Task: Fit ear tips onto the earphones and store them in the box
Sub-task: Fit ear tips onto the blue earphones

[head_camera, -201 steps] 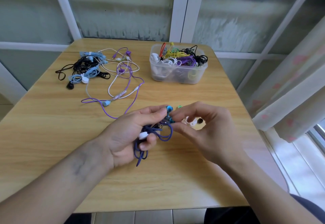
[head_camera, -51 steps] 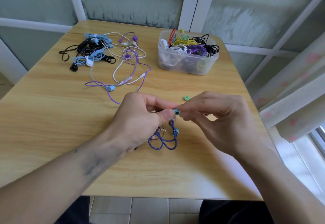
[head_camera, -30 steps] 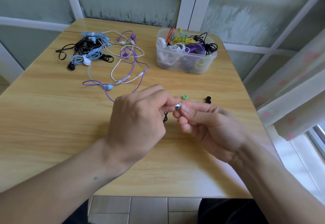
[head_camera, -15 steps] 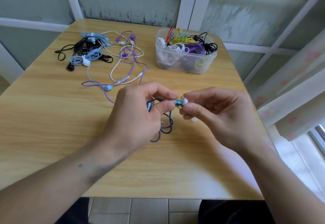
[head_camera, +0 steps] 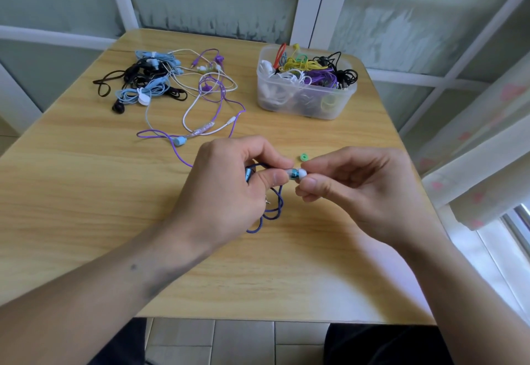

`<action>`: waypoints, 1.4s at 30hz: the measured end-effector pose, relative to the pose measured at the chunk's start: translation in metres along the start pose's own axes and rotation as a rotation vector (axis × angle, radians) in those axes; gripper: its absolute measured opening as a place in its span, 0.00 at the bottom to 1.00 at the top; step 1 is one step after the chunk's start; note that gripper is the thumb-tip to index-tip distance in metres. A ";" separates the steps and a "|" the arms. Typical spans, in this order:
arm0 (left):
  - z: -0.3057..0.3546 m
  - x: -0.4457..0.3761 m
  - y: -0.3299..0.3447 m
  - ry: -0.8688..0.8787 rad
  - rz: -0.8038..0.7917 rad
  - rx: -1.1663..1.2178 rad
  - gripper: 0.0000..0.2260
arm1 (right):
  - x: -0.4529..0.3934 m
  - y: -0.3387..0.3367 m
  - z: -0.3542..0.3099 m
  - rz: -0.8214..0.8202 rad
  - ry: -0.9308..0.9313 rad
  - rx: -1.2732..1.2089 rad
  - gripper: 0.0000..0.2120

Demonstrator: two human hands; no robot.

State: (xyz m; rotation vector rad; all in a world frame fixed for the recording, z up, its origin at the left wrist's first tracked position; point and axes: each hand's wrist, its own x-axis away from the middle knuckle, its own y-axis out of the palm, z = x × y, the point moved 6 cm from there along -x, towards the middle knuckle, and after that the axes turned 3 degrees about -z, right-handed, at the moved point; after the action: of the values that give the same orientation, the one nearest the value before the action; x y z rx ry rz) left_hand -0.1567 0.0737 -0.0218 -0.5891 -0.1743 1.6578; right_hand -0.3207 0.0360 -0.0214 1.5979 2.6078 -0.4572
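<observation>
My left hand pinches a teal metal earbud between thumb and forefinger; its dark blue braided cord loops down under the hand onto the table. My right hand pinches a white ear tip against the earbud's front end. The cord's second teal earbud shows at the left thumb. A loose green ear tip lies on the table just behind the fingers. The clear plastic box, heaped with coiled earphones, stands at the back right.
A tangle of black, light blue, white and purple earphones lies at the back left of the wooden table. A purple cord with a light blue earbud trails toward my left hand. A curtain hangs beside the table's right edge.
Both hands stay together over the table's middle. The white ear tip sits closer onto the teal earbud than half a second ago, and my hands have shifted slightly.
</observation>
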 end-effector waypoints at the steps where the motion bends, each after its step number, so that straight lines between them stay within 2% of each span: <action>1: 0.000 0.000 0.000 0.004 -0.007 -0.003 0.07 | 0.000 0.000 0.001 -0.013 0.008 -0.009 0.09; 10: -0.001 0.000 0.002 0.007 -0.021 -0.021 0.10 | -0.001 0.001 0.009 -0.143 0.142 -0.160 0.09; 26: -0.002 0.000 0.013 -0.152 -0.147 0.192 0.11 | -0.003 0.001 0.009 -0.161 0.068 -0.087 0.06; 34: 0.005 0.001 0.011 -0.019 -0.109 0.099 0.13 | -0.001 0.014 0.027 -0.253 0.321 -0.457 0.06; 37: 0.010 0.001 0.005 0.096 -0.061 -0.034 0.08 | 0.002 0.023 0.030 -0.214 0.446 -0.624 0.06; 42: 0.028 0.001 0.001 0.364 -0.041 -0.247 0.09 | 0.008 0.036 0.034 -0.162 0.612 -0.838 0.09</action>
State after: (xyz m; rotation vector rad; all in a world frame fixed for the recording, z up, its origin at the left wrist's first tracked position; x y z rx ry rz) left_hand -0.1706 0.0805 0.0014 -1.0560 -0.1246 1.4709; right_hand -0.2971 0.0488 -0.0639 1.3299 2.6766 1.1472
